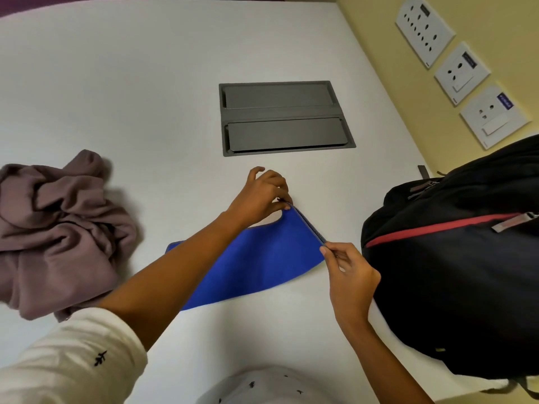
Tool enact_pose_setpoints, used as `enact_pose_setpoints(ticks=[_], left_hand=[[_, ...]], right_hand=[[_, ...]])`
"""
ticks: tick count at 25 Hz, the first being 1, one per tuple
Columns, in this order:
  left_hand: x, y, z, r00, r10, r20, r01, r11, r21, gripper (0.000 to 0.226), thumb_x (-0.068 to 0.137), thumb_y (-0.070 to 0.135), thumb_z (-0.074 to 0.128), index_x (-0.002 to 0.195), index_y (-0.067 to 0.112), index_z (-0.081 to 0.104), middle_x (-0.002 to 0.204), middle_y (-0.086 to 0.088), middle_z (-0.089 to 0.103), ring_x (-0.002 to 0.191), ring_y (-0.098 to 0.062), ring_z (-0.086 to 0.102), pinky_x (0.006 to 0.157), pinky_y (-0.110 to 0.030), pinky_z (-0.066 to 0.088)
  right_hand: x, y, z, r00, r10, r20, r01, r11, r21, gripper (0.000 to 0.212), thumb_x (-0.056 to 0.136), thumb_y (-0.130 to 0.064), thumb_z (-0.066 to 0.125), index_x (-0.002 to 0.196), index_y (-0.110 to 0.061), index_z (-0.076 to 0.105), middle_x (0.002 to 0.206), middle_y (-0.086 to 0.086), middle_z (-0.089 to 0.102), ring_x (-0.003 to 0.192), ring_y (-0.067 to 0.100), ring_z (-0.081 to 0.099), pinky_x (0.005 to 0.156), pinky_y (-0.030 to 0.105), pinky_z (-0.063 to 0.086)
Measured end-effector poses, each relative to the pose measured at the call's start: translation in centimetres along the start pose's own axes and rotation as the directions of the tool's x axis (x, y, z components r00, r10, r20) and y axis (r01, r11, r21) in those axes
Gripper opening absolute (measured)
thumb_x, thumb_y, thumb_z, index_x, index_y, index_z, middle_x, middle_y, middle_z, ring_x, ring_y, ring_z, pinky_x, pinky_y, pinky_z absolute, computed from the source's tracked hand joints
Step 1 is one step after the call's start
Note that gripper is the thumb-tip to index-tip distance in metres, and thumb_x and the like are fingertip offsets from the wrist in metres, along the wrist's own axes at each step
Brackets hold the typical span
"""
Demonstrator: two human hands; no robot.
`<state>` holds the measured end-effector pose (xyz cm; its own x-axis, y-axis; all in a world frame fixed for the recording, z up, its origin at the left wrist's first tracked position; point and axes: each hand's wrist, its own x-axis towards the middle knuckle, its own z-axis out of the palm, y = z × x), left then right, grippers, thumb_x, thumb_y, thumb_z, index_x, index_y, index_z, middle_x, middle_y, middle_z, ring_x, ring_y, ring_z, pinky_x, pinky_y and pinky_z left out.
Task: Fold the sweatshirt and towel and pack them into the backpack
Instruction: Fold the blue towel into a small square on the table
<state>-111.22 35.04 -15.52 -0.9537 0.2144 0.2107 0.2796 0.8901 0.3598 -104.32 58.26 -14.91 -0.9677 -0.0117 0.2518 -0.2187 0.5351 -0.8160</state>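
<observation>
A broad white matte table (122, 91) fills most of the view, meeting a pale yellow wall (495, 13) at the right. On the table's right side sits a large black fabric backpack (455, 275) with a red stripe across it and a small tag whose writing is too blurred to read. At the left edge lies a crumpled mauve sweatshirt (58, 228), unfolded and well apart from the backpack. Set flush into the tabletop beyond the hands is a grey metal cable hatch with two flaps (284, 118). Between sweatshirt and backpack lies a bright blue towel (256, 263), folded double, its far edge raised off the table. The left hand (259, 196) pinches the far corner of that raised edge between thumb and fingertips; the right hand (350, 272) pinches the near corner the same way, just beside the backpack. Three white socket plates (460, 71) hang on the wall, each with a small dark label, illegible.
</observation>
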Motion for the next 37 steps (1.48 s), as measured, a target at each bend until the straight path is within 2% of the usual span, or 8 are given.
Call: enact_pose_setpoints(ticks=[11,16,21,27,29,32,35,37], left_hand=[[-10.6,-5.0,-7.0,0.967,-0.138,-0.215,0.165,0.98,0.109,0.013,0.077,0.017,0.077,0.087,0.023,0.072,0.092,0.004,0.065,0.093,-0.021,0.053,0.082,-0.031,0.024],[-16.9,-7.5,-7.2,0.952,-0.267,-0.149,0.282,0.955,0.091,0.021,0.071,0.005,0.08,0.085,0.019,0.072,0.086,0.001,0.062,0.076,-0.022,0.051,0.065,-0.032,0.037],[-20.7,-8.8,-5.6,0.919,-0.376,-0.116,0.391,0.909,0.147,0.022,0.071,0.004,0.079,0.086,0.018,0.072,0.087,0.001,0.062,0.074,-0.022,0.053,0.054,-0.03,0.041],[-22.6,-8.3,-2.6,0.856,-0.488,-0.173,0.512,0.848,0.141,0.052,0.067,-0.017,0.05,0.107,0.012,0.067,0.1,-0.006,0.064,0.084,-0.03,0.058,0.062,-0.034,0.046],[-22.6,-6.9,-1.8,0.779,-0.585,-0.225,0.607,0.794,0.037,0.049,0.074,-0.014,0.047,0.114,0.009,0.063,0.108,-0.009,0.061,0.092,-0.028,0.056,0.072,-0.038,0.049],[-22.8,-3.9,-0.3,0.556,-0.8,-0.227,0.766,0.599,-0.235,0.03,0.087,-0.004,0.05,0.111,0.01,0.059,0.109,-0.005,0.059,0.096,-0.022,0.056,0.078,-0.035,0.049],[-23.0,-1.9,-0.1,0.28,-0.949,-0.144,0.82,0.314,-0.478,0.01,0.088,0.004,0.058,0.096,0.011,0.057,0.091,0.0,0.06,0.076,-0.014,0.056,0.073,-0.031,0.049],[-23.3,-1.2,-0.5,0.164,-0.984,-0.073,0.818,0.177,-0.548,0.009,0.087,0.007,0.064,0.089,0.01,0.056,0.079,0.004,0.059,0.069,-0.006,0.054,0.067,-0.022,0.047]], right_hand=[[-5.1,-6.9,6.6,0.864,-0.439,0.248,0.398,0.896,0.199,0.016,0.083,-0.008,0.074,0.099,-0.006,0.073,0.089,0.003,0.072,0.078,0.009,0.067,0.071,0.013,0.054],[-9.1,-7.0,11.7,0.72,-0.562,0.408,0.498,0.827,0.26,0.017,0.086,-0.008,0.07,0.102,-0.003,0.071,0.093,0.006,0.071,0.085,0.014,0.067,0.077,0.02,0.056],[-11.5,-5.3,16.0,0.464,-0.688,0.558,0.732,0.652,0.197,0.032,0.072,-0.011,0.083,0.101,-0.007,0.072,0.092,0.003,0.071,0.082,0.013,0.068,0.074,0.021,0.057],[-12.5,-2.9,17.2,0.345,-0.636,0.691,0.636,0.7,0.326,0.04,0.077,0.002,0.073,0.115,-0.008,0.065,0.104,0.005,0.067,0.091,0.015,0.061,0.082,0.024,0.054],[-11.9,-2.4,16.6,0.404,-0.62,0.673,0.624,0.725,0.293,0.037,0.081,0.005,0.066,0.116,-0.007,0.065,0.108,0.006,0.066,0.098,0.017,0.06,0.089,0.024,0.051],[-9.9,-1.0,15.0,0.573,-0.588,0.571,0.604,0.774,0.191,0.028,0.083,0.006,0.063,0.11,-0.003,0.068,0.106,0.007,0.067,0.101,0.02,0.058,0.092,0.026,0.049],[-8.0,1.5,13.0,0.597,-0.593,0.541,0.654,0.75,0.1,0.024,0.079,0.001,0.073,0.103,-0.003,0.07,0.102,0.008,0.067,0.1,0.019,0.056,0.092,0.026,0.048],[-7.3,3.2,11.8,0.588,-0.579,0.564,0.671,0.739,0.059,0.032,0.072,-0.002,0.081,0.102,-0.003,0.071,0.102,0.008,0.067,0.101,0.019,0.057,0.091,0.026,0.049]])
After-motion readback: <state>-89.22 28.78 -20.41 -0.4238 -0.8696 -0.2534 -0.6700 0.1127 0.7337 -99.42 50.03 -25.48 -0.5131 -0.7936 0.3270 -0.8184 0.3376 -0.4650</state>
